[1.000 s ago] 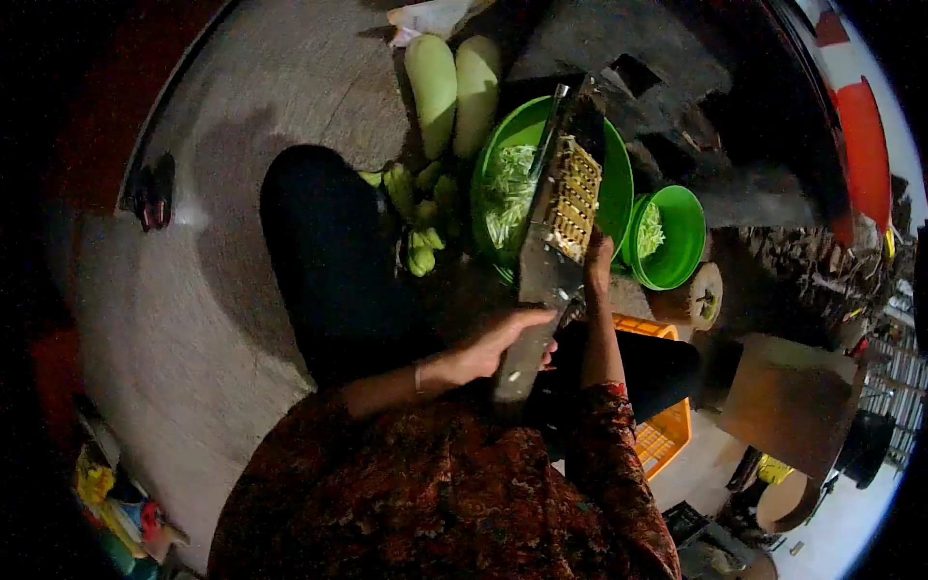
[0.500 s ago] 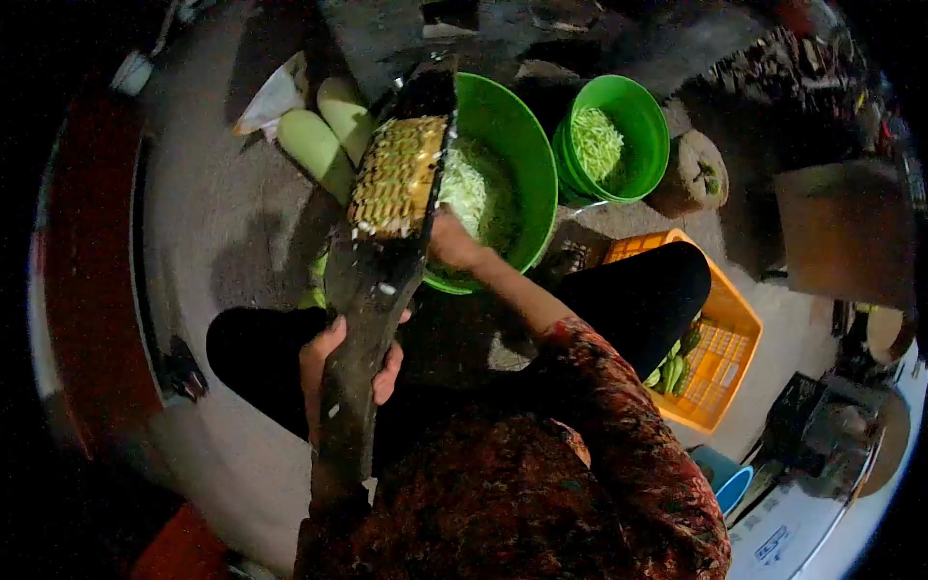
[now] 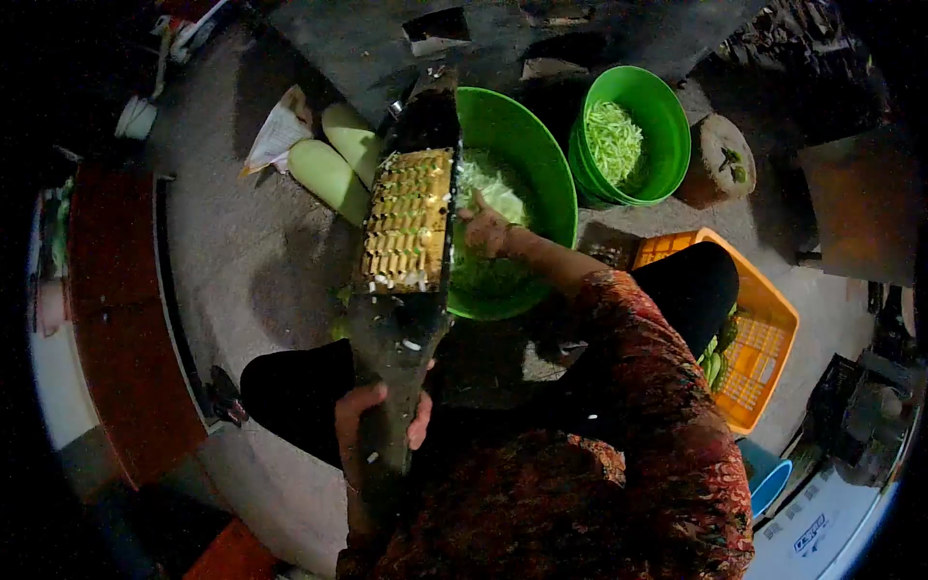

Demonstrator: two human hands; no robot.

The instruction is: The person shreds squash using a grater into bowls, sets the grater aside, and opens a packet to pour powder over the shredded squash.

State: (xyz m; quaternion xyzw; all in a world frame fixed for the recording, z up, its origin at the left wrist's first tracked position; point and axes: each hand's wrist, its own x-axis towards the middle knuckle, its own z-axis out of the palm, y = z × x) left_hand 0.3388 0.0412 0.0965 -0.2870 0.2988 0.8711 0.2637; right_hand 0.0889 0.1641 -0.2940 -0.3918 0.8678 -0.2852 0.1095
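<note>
The left hand point(image 3: 360, 404) was clamped on the handle of a grater point(image 3: 407, 222), its thumb lying along the left edge and its fingers coming round the right. The grater pointed away from the person, its toothed metal plate facing up and dotted with pale bits, a few more of which lay on the dark handle. The right hand point(image 3: 491, 232) was just right of the plate, over the large green tub point(image 3: 532, 135), with its thumb and one finger apart; whether it touched the shreds point(image 3: 498, 191) in the tub could not be told. The far end of the grater covered the tub's left side.

Left of the plate, two long pale gourds point(image 3: 324, 177) lay side by side on the floor point(image 3: 217, 290), a whitish bag point(image 3: 280, 135) against their far left end. To the far right of the tub stood a smaller green bucket point(image 3: 667, 145) with more pale green shreds point(image 3: 614, 143) in it, and just right of that a round block of wood point(image 3: 715, 164). Nearer, on the right, an orange crate point(image 3: 778, 333) held green vegetables point(image 3: 715, 365), partly hidden by the person's knee point(image 3: 701, 285). A blue bucket point(image 3: 770, 483) stood near the crate's near end.
</note>
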